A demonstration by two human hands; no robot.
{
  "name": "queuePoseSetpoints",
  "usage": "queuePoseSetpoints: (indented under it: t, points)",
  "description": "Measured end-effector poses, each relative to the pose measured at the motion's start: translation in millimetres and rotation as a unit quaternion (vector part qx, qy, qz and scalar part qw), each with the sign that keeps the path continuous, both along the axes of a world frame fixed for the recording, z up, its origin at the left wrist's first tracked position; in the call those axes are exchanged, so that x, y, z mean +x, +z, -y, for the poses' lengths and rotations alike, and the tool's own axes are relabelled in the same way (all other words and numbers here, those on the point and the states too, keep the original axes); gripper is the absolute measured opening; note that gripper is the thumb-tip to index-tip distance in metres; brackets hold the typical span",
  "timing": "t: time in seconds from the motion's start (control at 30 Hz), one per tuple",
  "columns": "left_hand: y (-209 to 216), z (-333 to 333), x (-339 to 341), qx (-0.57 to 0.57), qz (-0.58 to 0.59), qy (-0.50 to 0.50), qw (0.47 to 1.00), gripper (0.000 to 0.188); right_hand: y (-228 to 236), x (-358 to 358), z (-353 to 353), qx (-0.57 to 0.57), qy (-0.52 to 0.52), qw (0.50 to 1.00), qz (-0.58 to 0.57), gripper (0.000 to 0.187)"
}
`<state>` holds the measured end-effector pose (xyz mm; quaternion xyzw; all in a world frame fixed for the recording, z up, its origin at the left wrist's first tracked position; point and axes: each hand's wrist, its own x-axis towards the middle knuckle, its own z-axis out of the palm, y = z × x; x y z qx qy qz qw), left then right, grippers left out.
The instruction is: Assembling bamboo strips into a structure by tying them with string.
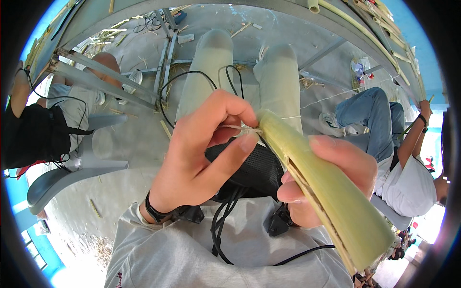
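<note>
A thick pale green plant stalk (342, 207), slit lengthwise down its near side, slants from the middle of the view toward the lower right. Wrapped round it from the right is my right hand (353, 165), with the fingers partly hidden behind the stalk. At the stalk's narrow far end, a thin whitish string (240, 128) is looped or knotted; I cannot tell which. My left hand (189, 151) pinches this string between thumb and forefinger, right beside the stalk's tip. The other fingers of that hand are curled.
A metal-framed table (269, 15) carrying long stalks (365, 31) curves across the far side. People sit at the left (72, 103) and right (379, 122). Black cables (223, 218) hang over my lap. A grey chair (72, 182) stands at left; plant scraps litter the floor.
</note>
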<state>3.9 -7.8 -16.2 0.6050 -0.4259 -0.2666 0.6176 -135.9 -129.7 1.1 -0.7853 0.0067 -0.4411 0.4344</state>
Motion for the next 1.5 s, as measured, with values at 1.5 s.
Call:
queuePoseSetpoints:
  t: [1.5]
  points:
    - [-0.5,-0.4,-2.6,-0.027,0.037,-0.007,0.999,0.013,-4.5,3.5,1.8,-0.066,-0.026,0.997,0.038,0.059]
